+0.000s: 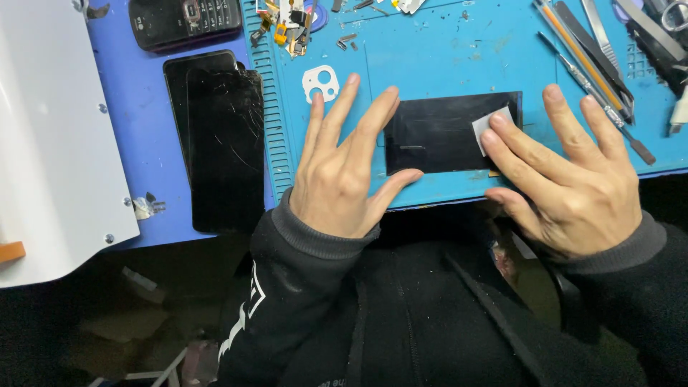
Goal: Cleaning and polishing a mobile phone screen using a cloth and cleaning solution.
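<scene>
While the open left hand [340,168] flattens the black panel's [437,136] left end, right hand [566,172] fingertips press a white wipe [489,125] rightward.

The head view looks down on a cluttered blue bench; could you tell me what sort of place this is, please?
Probably a phone repair bench: both hands press a flat black rectangular phone panel on a blue ridged work mat, with slim metal hand tools alongside and a cracked black phone screen.

The keypad phone [185,21] and tools [595,50] are cut off by the top edge.
</scene>
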